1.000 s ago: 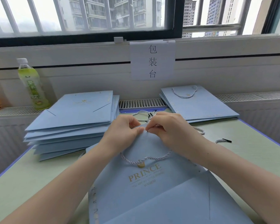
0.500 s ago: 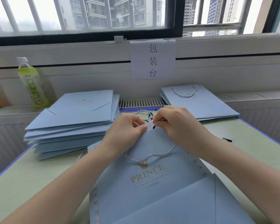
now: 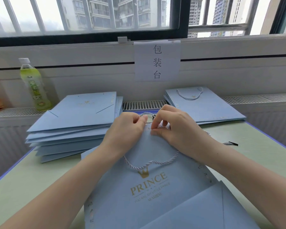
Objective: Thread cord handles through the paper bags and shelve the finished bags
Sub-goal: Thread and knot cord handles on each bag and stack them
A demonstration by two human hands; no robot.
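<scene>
One pale blue paper bag (image 3: 149,192) lies flat on the green counter (image 3: 28,182), gold "PRINCE" print facing up, its top edge turned toward the window. Both hands meet at that top edge. Left hand (image 3: 125,129) curled, thumb and fingers pinching the bag's rim. Right hand (image 3: 177,128) curled too, fingertips nipping a twisted white cord (image 3: 162,128) right at the rim; whether the cord end is through a hole I cannot tell, the fingers cover it.

One cord handle (image 3: 149,164) already hangs in a loop across the bag's front face, just above the crown mark. A loose cord end with a black tip (image 3: 231,143) lies on the counter right of the right wrist. More cord, with dark tips (image 3: 147,115), shows just behind the hands; count unclear.

Two stacks of the same blue bags. Left stack (image 3: 76,119): flat, fanned, no handles seen on the top one; roughly seven or eight edges, exact number not readable. Right stack (image 3: 205,106): a few bags, the top one with a white cord handle fitted.

One green drink bottle (image 3: 33,85), white cap, upright on the sill ledge at far left. One paper sign (image 3: 157,61) with three characters taped below the window.
</scene>
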